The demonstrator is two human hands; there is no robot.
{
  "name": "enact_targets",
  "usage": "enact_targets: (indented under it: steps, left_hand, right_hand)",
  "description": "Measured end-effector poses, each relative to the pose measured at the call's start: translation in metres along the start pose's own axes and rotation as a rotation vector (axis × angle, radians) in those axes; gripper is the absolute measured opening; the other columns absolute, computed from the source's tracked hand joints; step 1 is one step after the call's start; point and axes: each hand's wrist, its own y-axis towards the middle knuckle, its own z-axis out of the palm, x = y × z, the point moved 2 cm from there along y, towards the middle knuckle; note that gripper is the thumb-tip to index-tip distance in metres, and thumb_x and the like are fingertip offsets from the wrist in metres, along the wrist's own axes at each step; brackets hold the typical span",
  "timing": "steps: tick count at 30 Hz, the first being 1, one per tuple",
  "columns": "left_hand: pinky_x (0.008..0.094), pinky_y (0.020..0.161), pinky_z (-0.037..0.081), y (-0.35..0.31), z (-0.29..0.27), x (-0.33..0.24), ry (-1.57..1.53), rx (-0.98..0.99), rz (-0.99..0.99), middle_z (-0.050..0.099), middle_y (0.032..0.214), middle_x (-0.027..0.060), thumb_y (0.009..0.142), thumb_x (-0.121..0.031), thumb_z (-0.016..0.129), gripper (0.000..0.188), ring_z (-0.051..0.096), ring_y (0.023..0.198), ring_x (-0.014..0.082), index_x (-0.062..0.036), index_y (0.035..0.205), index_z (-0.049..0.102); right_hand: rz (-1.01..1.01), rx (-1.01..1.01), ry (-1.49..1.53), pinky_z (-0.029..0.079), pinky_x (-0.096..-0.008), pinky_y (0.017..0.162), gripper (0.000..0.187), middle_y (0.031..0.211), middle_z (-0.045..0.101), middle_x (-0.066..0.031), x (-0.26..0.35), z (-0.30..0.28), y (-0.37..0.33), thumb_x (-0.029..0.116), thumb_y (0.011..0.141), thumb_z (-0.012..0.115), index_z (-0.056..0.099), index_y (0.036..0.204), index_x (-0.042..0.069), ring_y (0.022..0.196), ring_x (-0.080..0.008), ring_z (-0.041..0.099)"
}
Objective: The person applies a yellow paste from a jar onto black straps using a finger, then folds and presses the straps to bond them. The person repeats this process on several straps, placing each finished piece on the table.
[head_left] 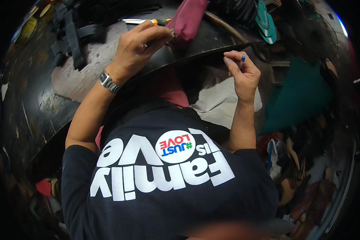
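Note:
My left hand (140, 46), with a metal wristwatch (109, 82) on its wrist, is raised over the worktable's near edge. Its thumb and fingers are pinched together beside the near end of a maroon zippered pouch (189, 20); what they hold is too small to make out. Behind that hand lies a slim tool with a yellow and black handle (161, 22). Off to the right, my right hand (246, 76) is closed around a thin pen-like thing with a blue end (243, 58), most of it hidden by the fingers.
The dark worktable (36, 108) carries a grey slab (74, 82) and black straps (74, 34) at the left. Further right are a wooden stick (226, 27) and a teal sandal-shaped piece (265, 24). Pale cloth (216, 102) lies below the edge, dark green material (300, 96) at right.

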Motion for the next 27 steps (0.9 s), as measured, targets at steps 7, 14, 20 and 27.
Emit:
enact_targets:
  steps: [7,14,20,27]
  left_hand:
    - [0.032,0.063,0.053,-0.044,-0.017,-0.001,0.261,0.078,-0.036,0.064,0.087,0.0049,0.085,-0.01,0.076,0.022,0.066,0.071,0.0211,-0.0146,0.107,0.074]
    - [0.035,0.06,0.05,-0.047,-0.008,-0.001,0.232,-0.01,-0.022,0.061,0.083,0.0019,0.084,-0.014,0.073,0.023,0.065,0.07,0.0229,-0.0193,0.106,0.072]
    - [0.0372,0.062,0.051,-0.05,-0.005,0.0,0.271,0.026,0.008,0.061,0.083,0.0046,0.083,-0.016,0.073,0.013,0.065,0.073,0.0253,-0.0146,0.096,0.069]
    - [0.0399,0.067,0.053,-0.05,-0.004,0.002,0.23,0.024,-0.021,0.061,0.084,0.0069,0.082,-0.015,0.073,0.013,0.066,0.078,0.0276,-0.0096,0.091,0.065]
  right_hand:
    - [-0.326,0.265,-0.193,0.048,-0.0254,0.066,0.019,0.09,0.065,-0.0076,0.029,0.07,0.024,-0.006,0.083,0.069,0.074,0.101,0.001,0.076,-0.0132,0.061]
    - [-0.493,0.44,-0.367,0.051,-0.031,0.066,0.026,0.092,0.064,-0.0119,0.047,0.103,0.054,-0.003,0.08,0.069,0.074,0.104,0.004,0.075,-0.0228,0.065]
    - [-0.483,0.699,-0.766,0.052,-0.0364,0.075,0.035,0.095,0.059,-0.0107,0.053,0.119,0.07,0.004,0.079,0.073,0.07,0.114,0.007,0.082,-0.0288,0.064]
    - [-0.459,0.721,-0.736,0.051,-0.0376,0.073,0.029,0.094,0.058,-0.0112,0.045,0.128,0.079,0.006,0.08,0.071,0.069,0.109,0.004,0.083,-0.0296,0.065]
